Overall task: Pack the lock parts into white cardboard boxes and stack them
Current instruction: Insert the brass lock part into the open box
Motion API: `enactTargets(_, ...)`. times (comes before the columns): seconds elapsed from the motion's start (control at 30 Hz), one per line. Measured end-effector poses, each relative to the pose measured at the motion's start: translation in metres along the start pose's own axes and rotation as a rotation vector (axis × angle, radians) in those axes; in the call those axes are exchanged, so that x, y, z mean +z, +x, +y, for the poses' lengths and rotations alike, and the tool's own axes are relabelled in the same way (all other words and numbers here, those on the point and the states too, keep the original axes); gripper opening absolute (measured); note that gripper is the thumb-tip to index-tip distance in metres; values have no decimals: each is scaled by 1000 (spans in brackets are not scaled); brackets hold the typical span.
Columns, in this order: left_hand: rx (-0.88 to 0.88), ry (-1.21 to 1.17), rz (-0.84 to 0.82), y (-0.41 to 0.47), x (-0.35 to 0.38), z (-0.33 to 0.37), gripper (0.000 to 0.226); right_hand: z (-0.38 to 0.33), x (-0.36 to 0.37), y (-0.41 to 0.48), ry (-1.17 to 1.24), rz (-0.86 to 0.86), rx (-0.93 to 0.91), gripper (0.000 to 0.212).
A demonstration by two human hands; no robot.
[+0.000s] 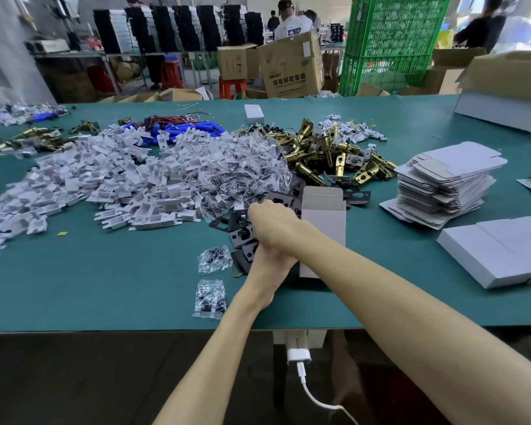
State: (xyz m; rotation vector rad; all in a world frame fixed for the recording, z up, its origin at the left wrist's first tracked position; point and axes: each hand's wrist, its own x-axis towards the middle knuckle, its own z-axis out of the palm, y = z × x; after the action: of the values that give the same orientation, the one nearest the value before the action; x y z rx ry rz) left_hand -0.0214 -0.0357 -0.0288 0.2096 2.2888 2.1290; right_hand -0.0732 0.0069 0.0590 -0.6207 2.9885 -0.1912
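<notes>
An open white cardboard box [324,228] lies lengthwise on the green table [105,286], its flaps pointing away from me. My left hand [269,268] grips its near left side, with the fingers hidden under my right forearm. My right hand [270,223] crosses over the left. Its fingers curl down onto a black metal plate in the pile of black plates [236,228] just left of the box. Brass latch bodies [328,154] are heaped behind the box. Left of them spread bagged screws [246,173] and white plastic inserts [105,182].
Two loose screw bags [213,259] [210,299] lie near the front edge. A stack of flat box blanks [445,188] and closed white boxes [500,253] sit at right. Blue parts [190,130] lie further back. People, cartons and green crates [390,41] stand beyond the table.
</notes>
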Motion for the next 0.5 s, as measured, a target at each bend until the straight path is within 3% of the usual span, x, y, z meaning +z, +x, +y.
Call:
enactTargets(0.07,-17,-5,9,1,-1,-4,18,-2,2,0,-8,-9,-3,34)
enactTargets(0.23,-19,60,28,1,-3,-7,24,-2,3,-1,-16,-13,-1,42)
enactTargets(0.37,-36,35,15,0,-2,-3,23,-3,3,-1,12,-34,38,35)
enactTargets(0.47,-30,-14,18,-1,-1,1,21,-4,5,0,19,-26,63,13)
enactTargets(0.5,-24,-26,23,-1,0,2,25,-3,5,1,-5,-9,82,16)
